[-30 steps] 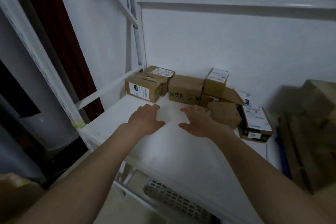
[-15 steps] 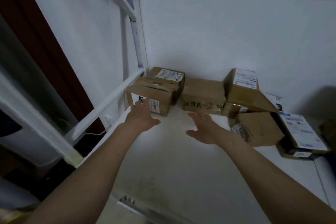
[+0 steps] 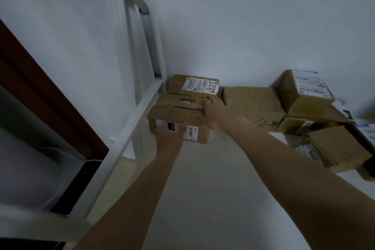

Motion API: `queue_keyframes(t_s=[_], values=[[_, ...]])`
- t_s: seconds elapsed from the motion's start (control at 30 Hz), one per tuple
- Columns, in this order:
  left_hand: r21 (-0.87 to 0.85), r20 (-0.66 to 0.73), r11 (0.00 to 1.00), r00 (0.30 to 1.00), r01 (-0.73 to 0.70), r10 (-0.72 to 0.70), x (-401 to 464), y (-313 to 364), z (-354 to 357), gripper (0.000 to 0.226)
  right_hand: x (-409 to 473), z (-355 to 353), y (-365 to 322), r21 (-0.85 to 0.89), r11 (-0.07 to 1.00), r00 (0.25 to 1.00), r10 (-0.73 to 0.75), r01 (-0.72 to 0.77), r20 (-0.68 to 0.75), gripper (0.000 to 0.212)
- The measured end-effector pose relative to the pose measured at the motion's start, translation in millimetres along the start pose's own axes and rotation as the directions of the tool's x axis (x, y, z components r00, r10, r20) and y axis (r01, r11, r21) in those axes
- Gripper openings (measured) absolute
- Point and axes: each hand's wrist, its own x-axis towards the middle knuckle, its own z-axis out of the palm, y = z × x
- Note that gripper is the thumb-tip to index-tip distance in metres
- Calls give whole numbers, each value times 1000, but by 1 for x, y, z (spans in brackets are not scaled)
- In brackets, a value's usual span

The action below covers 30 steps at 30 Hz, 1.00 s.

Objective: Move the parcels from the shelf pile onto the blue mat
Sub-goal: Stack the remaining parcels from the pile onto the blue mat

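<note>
Several brown cardboard parcels lie piled along the back of a white shelf. The front-left parcel stands by the shelf's left rail. My left hand grips its lower front-left corner, thumb on the labelled front face. My right hand holds its top right edge, fingers curled over the top. Behind it sits a parcel with a white label. The blue mat is not in view.
To the right are a wide parcel with green writing, a labelled box stacked higher and a tilted parcel. A white shelf rail slants along the left, with a dark red door frame beyond.
Both hands reached forward from above the bare shelf and took hold of the front-left parcel. The camera moved closer and turned left.
</note>
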Motion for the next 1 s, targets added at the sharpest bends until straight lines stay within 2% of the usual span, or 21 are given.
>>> queue_keyframes(t_s=[0.1, 0.17, 0.27, 0.33, 0.4, 0.47, 0.63, 0.8, 0.93, 1.0], values=[[-105, 1, 991, 996, 84, -85, 3, -6, 13, 64, -4, 2, -6, -102, 994, 997, 36, -43, -72, 65], [-220, -52, 971, 992, 98, -112, 3, -7, 19, 64, -13, 0, -10, -100, 993, 997, 62, -66, -43, 60], [-237, -144, 967, 981, 95, -132, -2, -12, 23, 65, -32, -2, -16, 65, 993, 986, 88, -98, 142, 61], [-245, -157, 963, 976, 111, -152, -9, -14, 26, 70, -54, -7, -17, 219, 969, 980, 72, -113, 185, 61], [-261, -147, 958, 976, 115, -157, -22, -12, 29, 70, -78, -14, -15, 383, 917, 983, 40, -107, 178, 53], [-261, -180, 961, 974, 88, -138, -41, -6, 34, 64, -102, -22, -11, 476, 874, 986, 22, -100, 167, 48], [-280, -253, 960, 966, -28, -46, -102, 22, 52, 57, -149, -40, 10, 483, 871, 996, 61, -88, 71, 61], [-314, -128, 937, 985, -153, 118, -176, 60, 83, 54, -219, -62, 56, 572, 813, 985, 167, -110, -48, 59], [-330, 42, 933, 986, -140, 163, -231, 72, 114, 81, -286, -76, 97, 620, 773, 963, 250, -135, -102, 63], [-333, 96, 933, 979, -138, 179, -261, 77, 128, 78, -320, -83, 112, 651, 749, 950, 278, -120, -145, 61]])
